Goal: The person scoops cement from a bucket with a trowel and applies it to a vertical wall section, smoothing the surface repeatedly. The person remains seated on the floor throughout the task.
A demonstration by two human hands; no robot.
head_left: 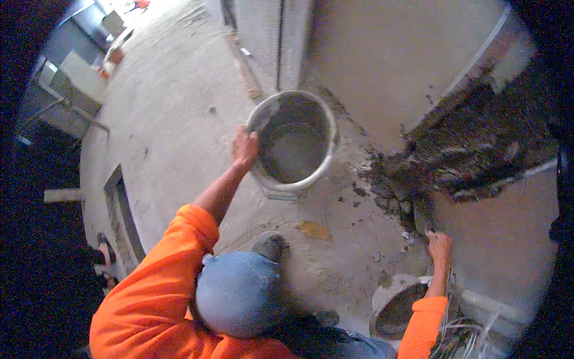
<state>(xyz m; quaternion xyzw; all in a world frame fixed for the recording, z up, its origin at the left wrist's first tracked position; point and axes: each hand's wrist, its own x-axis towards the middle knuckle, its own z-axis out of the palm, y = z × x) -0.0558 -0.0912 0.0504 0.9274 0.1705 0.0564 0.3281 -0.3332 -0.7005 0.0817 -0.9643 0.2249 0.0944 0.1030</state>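
A round pale bucket (332,158) with grey residue inside stands on the floor in front of me. My left hand (244,148) is closed over the left side of its rim. To the right, my right hand (439,245) is closed round the handle of what looks like a trowel (423,212). The trowel's blade lies against the near edge of a heap of dark wet mortar (466,158). Smears and crumbs of mortar are scattered between the heap and the bucket.
A second, dirty container (382,302) sits below my right forearm, beside tangled pale wires (472,335). A pale upright column (260,36) rises beyond the bucket. At far left are a rectangular floor opening (122,203) and a metal frame (66,102). Another person's foot (106,251) shows there.
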